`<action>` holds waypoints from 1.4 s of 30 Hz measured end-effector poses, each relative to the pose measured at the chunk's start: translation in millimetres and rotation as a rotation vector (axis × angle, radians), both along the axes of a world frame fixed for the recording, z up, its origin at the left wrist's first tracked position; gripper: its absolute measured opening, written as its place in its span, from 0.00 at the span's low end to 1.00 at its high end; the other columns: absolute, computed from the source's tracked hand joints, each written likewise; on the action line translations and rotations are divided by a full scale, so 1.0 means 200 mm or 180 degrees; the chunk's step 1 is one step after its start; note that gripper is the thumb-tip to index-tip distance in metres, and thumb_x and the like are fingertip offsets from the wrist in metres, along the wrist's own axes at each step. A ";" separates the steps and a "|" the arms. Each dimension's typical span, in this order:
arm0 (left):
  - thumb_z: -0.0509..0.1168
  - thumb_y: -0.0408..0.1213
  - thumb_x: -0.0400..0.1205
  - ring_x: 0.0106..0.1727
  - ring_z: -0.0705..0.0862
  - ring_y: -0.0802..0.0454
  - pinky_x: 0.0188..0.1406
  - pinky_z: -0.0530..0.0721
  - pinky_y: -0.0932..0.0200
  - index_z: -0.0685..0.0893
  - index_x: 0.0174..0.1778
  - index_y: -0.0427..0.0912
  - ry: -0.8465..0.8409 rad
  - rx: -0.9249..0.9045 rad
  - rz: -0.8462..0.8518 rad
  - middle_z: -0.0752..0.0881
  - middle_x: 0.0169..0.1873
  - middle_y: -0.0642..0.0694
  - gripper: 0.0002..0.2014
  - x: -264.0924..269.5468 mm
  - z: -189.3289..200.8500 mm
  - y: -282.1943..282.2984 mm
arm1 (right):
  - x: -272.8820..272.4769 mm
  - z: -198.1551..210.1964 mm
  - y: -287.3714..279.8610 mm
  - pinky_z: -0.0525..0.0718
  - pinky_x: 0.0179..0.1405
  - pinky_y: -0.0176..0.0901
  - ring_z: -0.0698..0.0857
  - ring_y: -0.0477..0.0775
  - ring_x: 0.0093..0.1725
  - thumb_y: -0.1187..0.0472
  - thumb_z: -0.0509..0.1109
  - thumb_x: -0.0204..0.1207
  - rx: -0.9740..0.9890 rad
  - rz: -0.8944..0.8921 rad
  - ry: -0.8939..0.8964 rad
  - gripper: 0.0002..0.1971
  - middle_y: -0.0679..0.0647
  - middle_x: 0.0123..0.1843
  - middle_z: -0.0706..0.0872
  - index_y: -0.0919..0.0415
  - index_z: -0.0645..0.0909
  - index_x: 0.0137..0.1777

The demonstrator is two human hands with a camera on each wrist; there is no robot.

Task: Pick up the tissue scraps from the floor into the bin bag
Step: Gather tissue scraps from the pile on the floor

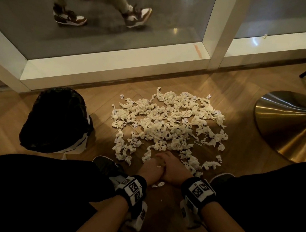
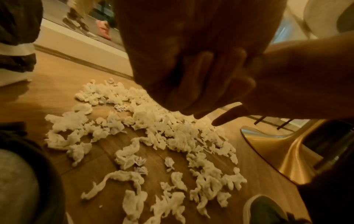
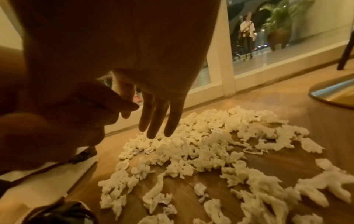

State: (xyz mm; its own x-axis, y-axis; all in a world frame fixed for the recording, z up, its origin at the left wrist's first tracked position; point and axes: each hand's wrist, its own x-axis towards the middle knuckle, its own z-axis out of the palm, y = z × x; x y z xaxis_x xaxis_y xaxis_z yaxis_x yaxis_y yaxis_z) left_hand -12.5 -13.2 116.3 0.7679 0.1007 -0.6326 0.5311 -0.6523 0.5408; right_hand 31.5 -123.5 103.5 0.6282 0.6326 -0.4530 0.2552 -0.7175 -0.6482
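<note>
Left grip against right grip.

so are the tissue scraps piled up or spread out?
Spread out: the tissue scraps lie as a loose, wide scatter, with wooden floor showing between strands.

Wood floor: tissue scraps spread; bin bag left; brass base right.

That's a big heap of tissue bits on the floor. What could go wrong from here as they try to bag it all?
The scraps are small and twisted, so bits may slip from the hands on the way, like the scrap lying by the wrists. The bin bag sits off to the left, so each load must be carried across bare floor. Some scraps lie near the brass table base and are easy to miss.
</note>
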 end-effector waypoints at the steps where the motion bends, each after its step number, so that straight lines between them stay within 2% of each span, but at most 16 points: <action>1: 0.54 0.33 0.86 0.45 0.83 0.54 0.44 0.80 0.70 0.80 0.65 0.32 -0.0057 0.0022 0.0108 0.85 0.54 0.39 0.16 0.00 0.02 0.02 | 0.00 0.01 0.01 0.75 0.69 0.51 0.74 0.56 0.68 0.52 0.79 0.65 0.0084 -0.0027 -0.0009 0.39 0.54 0.71 0.69 0.53 0.68 0.75; 4: 0.56 0.32 0.85 0.51 0.85 0.43 0.48 0.82 0.56 0.82 0.60 0.32 -0.0332 0.0211 0.0246 0.86 0.51 0.38 0.13 0.02 0.03 0.12 | -0.01 0.03 0.04 0.75 0.67 0.47 0.74 0.53 0.66 0.50 0.77 0.68 0.0406 -0.0029 -0.0242 0.33 0.52 0.69 0.71 0.52 0.70 0.73; 6: 0.66 0.34 0.79 0.41 0.88 0.48 0.31 0.80 0.59 0.86 0.40 0.38 -0.0294 -0.0059 0.0428 0.87 0.35 0.41 0.05 0.02 0.03 0.17 | -0.03 0.04 0.04 0.72 0.66 0.42 0.74 0.49 0.65 0.49 0.75 0.70 0.0669 0.0017 -0.0388 0.29 0.50 0.67 0.72 0.50 0.73 0.71; 8: 0.70 0.35 0.76 0.25 0.82 0.59 0.20 0.64 0.67 0.72 0.20 0.44 -0.0276 -0.0358 0.0785 0.74 0.18 0.48 0.19 0.01 0.05 0.20 | -0.03 0.05 0.04 0.70 0.65 0.38 0.73 0.46 0.64 0.53 0.72 0.74 0.0832 -0.0145 -0.0405 0.24 0.50 0.68 0.73 0.51 0.76 0.70; 10: 0.69 0.37 0.79 0.19 0.71 0.59 0.23 0.64 0.62 0.66 0.16 0.45 -0.0755 -0.0043 0.0985 0.69 0.16 0.49 0.26 0.02 0.02 0.19 | -0.03 0.06 0.03 0.76 0.62 0.40 0.78 0.47 0.62 0.54 0.70 0.77 0.1012 -0.0776 -0.0048 0.19 0.51 0.65 0.78 0.54 0.78 0.67; 12: 0.69 0.39 0.79 0.18 0.65 0.57 0.23 0.64 0.62 0.66 0.15 0.44 -0.0865 0.0080 0.1020 0.68 0.15 0.49 0.26 0.03 0.04 0.17 | -0.03 0.11 0.03 0.83 0.56 0.41 0.84 0.51 0.56 0.51 0.67 0.79 0.1291 -0.1433 0.0707 0.15 0.53 0.57 0.85 0.57 0.81 0.61; 15: 0.67 0.35 0.77 0.16 0.65 0.60 0.18 0.65 0.66 0.68 0.14 0.45 -0.0795 -0.0007 0.0779 0.69 0.12 0.52 0.24 0.03 0.03 0.13 | -0.02 0.11 0.03 0.84 0.41 0.37 0.88 0.55 0.44 0.45 0.63 0.81 0.1313 -0.1592 0.1697 0.20 0.60 0.48 0.89 0.62 0.85 0.54; 18: 0.67 0.37 0.71 0.23 0.73 0.53 0.25 0.72 0.57 0.77 0.17 0.41 -0.0696 -0.0235 0.0608 0.78 0.19 0.43 0.16 0.03 0.02 0.12 | -0.02 0.09 0.02 0.85 0.55 0.52 0.89 0.62 0.51 0.37 0.73 0.68 0.1280 -0.1734 0.2409 0.27 0.64 0.51 0.89 0.60 0.88 0.52; 22: 0.70 0.34 0.74 0.26 0.75 0.51 0.26 0.72 0.59 0.81 0.21 0.38 -0.0829 -0.0432 0.0155 0.79 0.20 0.43 0.15 0.03 0.05 0.12 | 0.00 0.08 -0.01 0.80 0.64 0.63 0.83 0.68 0.59 0.42 0.83 0.57 0.1458 -0.1744 0.2853 0.34 0.70 0.61 0.85 0.67 0.87 0.56; 28: 0.73 0.31 0.69 0.21 0.71 0.63 0.23 0.69 0.63 0.74 0.17 0.51 -0.1239 -0.0908 -0.0088 0.73 0.15 0.55 0.19 0.00 0.04 0.10 | 0.00 0.12 -0.05 0.85 0.50 0.52 0.85 0.61 0.53 0.49 0.75 0.69 0.1440 -0.1581 0.3296 0.29 0.66 0.57 0.85 0.70 0.80 0.64; 31: 0.73 0.28 0.70 0.24 0.73 0.65 0.25 0.70 0.68 0.77 0.18 0.53 -0.1357 -0.1292 0.0007 0.77 0.17 0.57 0.20 -0.02 0.05 0.07 | 0.00 0.12 -0.04 0.82 0.57 0.57 0.86 0.61 0.53 0.52 0.73 0.72 0.1541 -0.1686 0.3514 0.28 0.68 0.61 0.84 0.70 0.78 0.67; 33: 0.71 0.30 0.70 0.26 0.76 0.59 0.26 0.72 0.64 0.80 0.24 0.45 -0.1242 -0.1545 0.0197 0.79 0.22 0.53 0.11 -0.01 0.08 0.06 | 0.00 0.13 -0.03 0.80 0.60 0.58 0.86 0.62 0.53 0.54 0.71 0.74 0.1667 -0.1789 0.3657 0.21 0.67 0.57 0.86 0.68 0.81 0.62; 35: 0.66 0.34 0.76 0.20 0.71 0.56 0.21 0.67 0.65 0.78 0.26 0.39 -0.0866 -0.2074 0.0704 0.75 0.20 0.49 0.13 -0.02 0.11 0.06 | -0.01 0.14 -0.02 0.81 0.58 0.60 0.86 0.64 0.52 0.55 0.71 0.72 0.1779 -0.1866 0.3814 0.11 0.65 0.50 0.87 0.64 0.84 0.44; 37: 0.53 0.42 0.83 0.15 0.64 0.58 0.18 0.58 0.69 0.76 0.27 0.38 -0.0237 -0.2774 0.1527 0.73 0.15 0.51 0.20 -0.02 0.12 0.05 | -0.01 0.14 -0.01 0.85 0.49 0.55 0.87 0.61 0.46 0.53 0.73 0.71 0.1793 -0.1914 0.3801 0.18 0.60 0.37 0.82 0.62 0.74 0.27; 40: 0.50 0.58 0.85 0.16 0.68 0.56 0.17 0.60 0.69 0.78 0.37 0.34 0.0048 -0.2643 0.2430 0.77 0.19 0.47 0.29 0.00 0.12 0.04 | -0.01 0.12 0.02 0.85 0.43 0.50 0.85 0.58 0.41 0.50 0.72 0.71 0.1592 -0.1769 0.3624 0.23 0.58 0.35 0.80 0.73 0.72 0.34; 42: 0.53 0.61 0.84 0.23 0.76 0.54 0.19 0.70 0.66 0.80 0.42 0.37 -0.0069 -0.2252 0.2594 0.81 0.28 0.45 0.27 0.01 0.14 0.03 | -0.03 0.10 0.05 0.81 0.40 0.49 0.83 0.57 0.38 0.51 0.71 0.70 0.1636 -0.1733 0.3491 0.18 0.58 0.35 0.81 0.69 0.77 0.41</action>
State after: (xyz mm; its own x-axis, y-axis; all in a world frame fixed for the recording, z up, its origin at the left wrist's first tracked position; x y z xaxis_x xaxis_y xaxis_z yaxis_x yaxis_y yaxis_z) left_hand -9.9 -7.6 143.7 0.6467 0.2035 -0.7351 0.6498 0.3575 0.6707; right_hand 25.8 -114.2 124.3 0.3194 0.6691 -0.6711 -0.8107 -0.1738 -0.5591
